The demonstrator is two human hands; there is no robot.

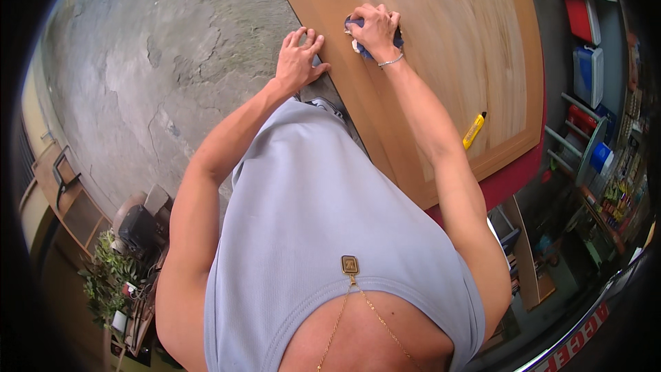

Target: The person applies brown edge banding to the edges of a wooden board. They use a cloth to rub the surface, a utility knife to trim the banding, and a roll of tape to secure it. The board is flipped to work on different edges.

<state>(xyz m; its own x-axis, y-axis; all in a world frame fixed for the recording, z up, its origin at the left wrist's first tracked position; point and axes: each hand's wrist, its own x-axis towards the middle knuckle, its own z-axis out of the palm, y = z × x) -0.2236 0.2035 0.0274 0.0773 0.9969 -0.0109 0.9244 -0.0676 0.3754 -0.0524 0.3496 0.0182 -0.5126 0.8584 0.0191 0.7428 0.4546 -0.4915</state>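
Observation:
A large framed wooden panel [318, 1] lies flat in front of me, with pale streaked grain inside a browner border. My right hand [376, 26] is closed round a bunched dark blue cloth [399, 38] and presses it on the panel near the inner edge of the border. My left hand [297, 58] is at the panel's left edge, fingers apart and slightly bent, thumb touching the border; nothing shows in it. On the panel, to the right of my right forearm, rests a yellow utility knife [474, 131] with a black end.
Red material [513, 173] shows under the panel's right side. A cracked grey concrete floor [172, 62] spreads to the left. Shelves hold a red bin [578, 17], a blue bin [587, 76] and small goods at right. A leafy plant [110, 275] stands at lower left.

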